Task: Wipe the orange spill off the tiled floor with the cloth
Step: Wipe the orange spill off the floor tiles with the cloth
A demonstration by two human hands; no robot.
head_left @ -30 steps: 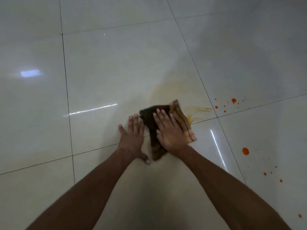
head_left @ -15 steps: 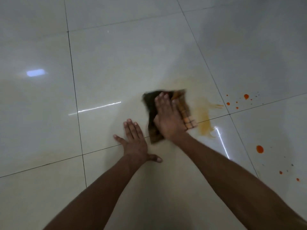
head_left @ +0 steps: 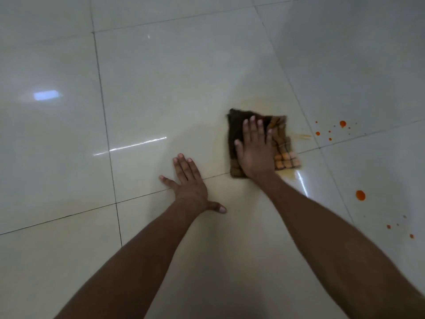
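1. Right hand (head_left: 254,153) flat on the cloth (head_left: 281,143), palm down, fingers spread and straight. Pressing, not gripping; nothing pinched.
2. Left hand (head_left: 189,183) flat on the bare floor (head_left: 161,88), fingers splayed, thumb out toward the right. Open, holds nothing, apart from the cloth.
3. Cloth: folded, dark brown on the left part, orange/brown check on the right. Lies on the tile just above a grout line (head_left: 138,196), its near edge touching or slightly over that line. The right hand covers its middle.
4. Wet smear (head_left: 301,135): thin yellowish streaks on the tile just right of the cloth's upper right edge, and a faint stain below its lower right corner.
5. Drops (head_left: 342,123): cluster of small orange dots right of the cloth, near the tile corner, apart from the cloth.
6. Big drop (head_left: 360,195): single larger orange spot on the next tile, lower right, well apart from the cloth. A few small specks lie further down near the right edge.
7. Floor: glossy pale tiles, light glints on the left side.
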